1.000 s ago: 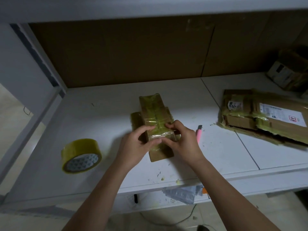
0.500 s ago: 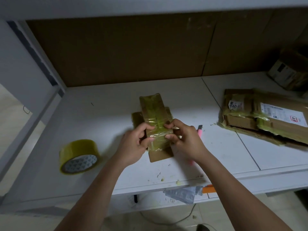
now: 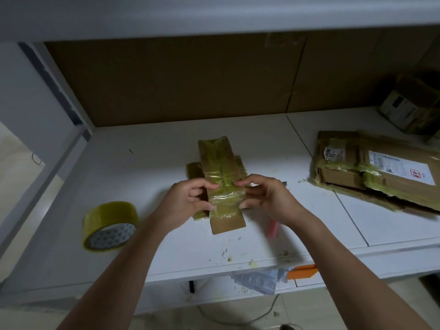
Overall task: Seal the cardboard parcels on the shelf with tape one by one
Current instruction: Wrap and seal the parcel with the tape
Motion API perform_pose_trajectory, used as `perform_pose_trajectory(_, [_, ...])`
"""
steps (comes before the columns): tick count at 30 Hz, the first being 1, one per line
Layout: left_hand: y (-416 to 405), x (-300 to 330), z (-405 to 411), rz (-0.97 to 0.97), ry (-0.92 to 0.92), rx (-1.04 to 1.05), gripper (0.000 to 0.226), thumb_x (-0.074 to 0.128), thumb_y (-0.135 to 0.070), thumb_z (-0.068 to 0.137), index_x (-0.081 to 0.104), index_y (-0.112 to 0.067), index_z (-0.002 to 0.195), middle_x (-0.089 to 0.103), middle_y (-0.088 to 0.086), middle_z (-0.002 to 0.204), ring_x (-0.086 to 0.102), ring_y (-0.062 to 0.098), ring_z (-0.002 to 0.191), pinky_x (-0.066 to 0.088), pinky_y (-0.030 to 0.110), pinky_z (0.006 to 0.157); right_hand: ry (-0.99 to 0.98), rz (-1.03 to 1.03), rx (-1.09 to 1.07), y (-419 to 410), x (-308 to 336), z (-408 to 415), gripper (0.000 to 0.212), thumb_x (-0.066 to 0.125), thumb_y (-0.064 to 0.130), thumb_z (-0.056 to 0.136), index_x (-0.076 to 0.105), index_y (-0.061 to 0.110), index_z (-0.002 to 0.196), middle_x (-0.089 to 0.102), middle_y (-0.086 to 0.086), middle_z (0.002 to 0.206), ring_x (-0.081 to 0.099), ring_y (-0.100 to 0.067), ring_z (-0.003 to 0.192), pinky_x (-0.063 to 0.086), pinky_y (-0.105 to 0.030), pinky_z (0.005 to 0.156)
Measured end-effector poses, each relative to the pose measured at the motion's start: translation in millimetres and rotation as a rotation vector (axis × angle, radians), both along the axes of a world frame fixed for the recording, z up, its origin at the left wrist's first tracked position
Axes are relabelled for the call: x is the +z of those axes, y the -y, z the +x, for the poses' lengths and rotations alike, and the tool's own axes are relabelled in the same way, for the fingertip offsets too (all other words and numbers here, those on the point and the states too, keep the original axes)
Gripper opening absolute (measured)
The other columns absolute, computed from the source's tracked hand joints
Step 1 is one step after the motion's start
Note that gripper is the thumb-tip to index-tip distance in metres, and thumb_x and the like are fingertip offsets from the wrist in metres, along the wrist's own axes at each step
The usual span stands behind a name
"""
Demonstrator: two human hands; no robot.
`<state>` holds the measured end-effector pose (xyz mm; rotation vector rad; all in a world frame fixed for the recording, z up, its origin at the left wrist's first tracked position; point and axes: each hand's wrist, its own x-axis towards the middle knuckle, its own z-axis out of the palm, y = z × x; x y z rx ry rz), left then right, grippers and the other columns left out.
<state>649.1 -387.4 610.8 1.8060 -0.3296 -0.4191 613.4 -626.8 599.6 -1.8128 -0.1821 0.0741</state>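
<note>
Both hands pinch narrow parcel at shelf centre: left hand 9 o'clock side, right hand 3 o'clock side; tape roll lies at 8 o'clock.

Parcel: brown cardboard, yellowish glossy tape. Tape roll: yellow, core white with grey triangle pattern. Shelf: white. Back panel: brown. Cutter: pink. Flat parcels: brown, white label, red mark.
</note>
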Motion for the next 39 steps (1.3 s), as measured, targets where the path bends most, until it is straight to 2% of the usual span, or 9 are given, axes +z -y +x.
perform_pose_trajectory(2, [5,-3,-6,0.007,0.052,0.038,0.047,0.079,0.003,0.075,0.072,-0.036,0.101,0.074,0.011,0.105,0.073,0.027,0.093,0.057,0.050,0.089,0.075,-0.048,-0.074,-7,-6,0,0.038,0.082,0.016,0.070,0.067,0.040,0.095,0.073,0.001,0.103,0.070,-0.016,0.099,0.055,-0.035,0.093])
perform_pose_trajectory(8, [17,-8,-22,-0.004,0.139,0.126,0.040,0.071,0.005,0.084,0.066,-0.030,0.102,0.074,-0.001,0.103,0.074,0.012,0.082,0.058,0.021,0.072,0.320,-0.286,-0.244,-22,-23,-9,0.022,0.070,0.003,0.086,0.063,0.016,0.102,0.069,0.018,0.096,0.064,0.014,0.084,0.043,-0.001,0.079])
perform_pose_trajectory(13, [17,-6,-19,-0.001,0.153,0.124,0.038,0.083,-0.005,0.073,0.068,-0.031,0.096,0.076,-0.005,0.095,0.075,0.015,0.079,0.059,0.024,0.065,0.221,-0.160,-0.152,-17,-12,-9,0.024,0.076,0.024,0.077,0.062,0.022,0.097,0.070,0.010,0.101,0.069,0.001,0.089,0.050,-0.009,0.082])
perform_pose_trajectory(17, [27,-18,-21,0.102,0.314,0.223,0.024,0.079,-0.016,0.080,0.067,-0.032,0.092,0.076,0.008,0.083,0.072,0.032,0.076,0.059,0.048,0.070,0.350,-0.313,-0.276,-28,-18,-8,0.015,0.071,0.016,0.087,0.064,0.011,0.100,0.073,0.009,0.090,0.067,-0.001,0.080,0.044,-0.002,0.073])
perform_pose_trajectory(21, [21,-12,-19,-0.016,0.204,0.138,0.036,0.084,-0.021,0.068,0.069,-0.047,0.088,0.076,-0.016,0.088,0.074,0.011,0.080,0.060,0.027,0.069,0.233,-0.204,-0.196,-19,-14,-6,0.022,0.077,0.015,0.081,0.064,0.013,0.099,0.068,0.017,0.101,0.069,0.004,0.086,0.052,-0.011,0.079])
perform_pose_trajectory(25, [25,-14,-15,0.045,0.263,0.195,0.027,0.080,-0.012,0.078,0.069,-0.035,0.090,0.077,0.000,0.083,0.073,0.030,0.078,0.057,0.042,0.068,0.317,-0.261,-0.228,-23,-15,-7,0.012,0.072,0.012,0.085,0.064,0.008,0.093,0.073,0.005,0.092,0.068,-0.003,0.079,0.047,-0.007,0.072])
perform_pose_trajectory(31, [20,-6,-17,-0.037,0.179,0.161,0.017,0.077,-0.016,0.081,0.074,-0.023,0.097,0.077,-0.010,0.083,0.074,0.007,0.078,0.050,0.011,0.064,0.168,-0.220,-0.189,-23,-3,-9,0.016,0.074,0.027,0.086,0.061,0.024,0.094,0.070,0.014,0.100,0.069,0.002,0.080,0.052,-0.010,0.072])
perform_pose_trajectory(36, [28,-2,-18,0.044,0.249,0.200,0.005,0.071,-0.017,0.089,0.072,-0.021,0.093,0.076,-0.003,0.078,0.073,0.011,0.073,0.049,0.016,0.061,0.305,-0.372,-0.300,-34,-7,-10,0.008,0.070,0.018,0.089,0.064,0.013,0.092,0.064,0.009,0.066,0.057,0.000,0.054,0.042,-0.010,0.058])
perform_pose_trajectory(39, [17,3,-15,0.003,0.186,0.228,0.020,0.065,-0.023,0.093,0.067,-0.031,0.111,0.077,-0.004,0.087,0.073,0.010,0.076,0.055,0.018,0.065,0.264,-0.372,-0.241,-26,2,-10,0.007,0.070,0.016,0.089,0.062,0.016,0.089,0.065,0.005,0.066,0.059,-0.006,0.058,0.045,-0.014,0.062])
